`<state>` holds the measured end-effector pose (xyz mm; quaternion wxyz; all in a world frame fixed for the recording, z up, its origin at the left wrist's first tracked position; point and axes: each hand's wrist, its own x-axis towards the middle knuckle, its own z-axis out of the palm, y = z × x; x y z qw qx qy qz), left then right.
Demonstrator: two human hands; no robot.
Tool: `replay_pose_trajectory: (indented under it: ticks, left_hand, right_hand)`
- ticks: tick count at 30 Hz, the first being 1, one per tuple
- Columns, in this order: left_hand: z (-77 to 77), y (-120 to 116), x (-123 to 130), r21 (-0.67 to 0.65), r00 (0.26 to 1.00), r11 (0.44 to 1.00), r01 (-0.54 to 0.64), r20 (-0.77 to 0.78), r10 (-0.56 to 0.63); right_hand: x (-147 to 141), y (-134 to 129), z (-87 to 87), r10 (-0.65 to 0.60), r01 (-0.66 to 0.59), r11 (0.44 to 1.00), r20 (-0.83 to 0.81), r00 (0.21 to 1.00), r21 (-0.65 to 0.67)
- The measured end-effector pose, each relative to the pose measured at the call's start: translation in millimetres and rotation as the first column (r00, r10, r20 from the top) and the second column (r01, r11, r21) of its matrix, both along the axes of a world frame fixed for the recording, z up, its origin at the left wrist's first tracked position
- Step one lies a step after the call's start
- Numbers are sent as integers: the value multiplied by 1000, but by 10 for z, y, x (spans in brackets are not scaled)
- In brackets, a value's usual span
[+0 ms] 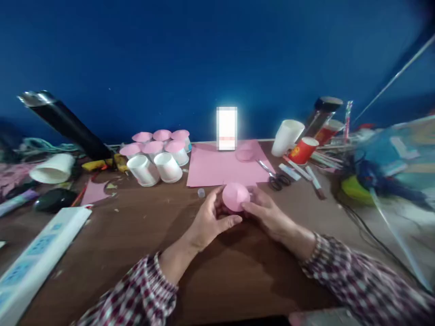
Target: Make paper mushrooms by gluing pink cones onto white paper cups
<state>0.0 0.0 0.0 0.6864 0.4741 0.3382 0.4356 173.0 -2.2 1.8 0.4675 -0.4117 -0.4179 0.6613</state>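
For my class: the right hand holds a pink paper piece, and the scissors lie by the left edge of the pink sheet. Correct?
Wrong side: the scissors lie by the right edge of the pink sheet, as the head view shows. The right hand does hold the pink paper piece.

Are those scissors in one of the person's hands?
No, the scissors lie partly on the pink paper sheet, while the right hand holds a pink paper cone and the left hand cups it.
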Motion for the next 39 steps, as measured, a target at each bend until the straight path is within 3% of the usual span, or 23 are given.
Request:
replay_pose_trajectory:
  ticks: [8, 16, 19, 28, 31, 34, 36, 37, 39]
  left_hand:
    - [-65, 2, 3, 39, 919, 999, 29, -395, -11]
    - [-17, -33, 16, 129, 930, 984, 121, -362, -67]
    - [-11, -30, 16, 117, 927, 987, 107, -371, -56]
    - [-87, -23, -2, 133, 894, 979, 152, -440, -79]
    - [-111, -25, 0, 100, 893, 988, 122, -444, -65]
    - [-109, -35, 18, 115, 880, 985, 126, -472, -58]
    - [-102, -46, 31, 130, 863, 983, 126, -503, -44]
    - [-98, -52, 36, 135, 859, 983, 123, -511, -37]
    - [-90, -62, 41, 140, 862, 983, 117, -506, -31]
  right_hand:
    - [-44, -39, 57, 36, -38, 997, 26, 999, 72]
    - [-46, -42, 37, 48, -50, 998, 34, 998, 46]
    - [-38, -49, 40, 46, -46, 999, 9, 999, 27]
    - [-6, 13, 42, -27, 27, 999, -32, 999, 17]
    - [112, 150, 123, -101, 100, 994, 20, 995, 32]
    - [278, 415, 215, -155, 135, 985, 195, 969, 111]
    - [374, 666, 254, -227, 144, 962, 387, 893, 232]
    - [410, 807, 261, -287, 152, 943, 497, 819, 295]
    - [458, 1100, 249, -351, 187, 926, 562, 749, 329]
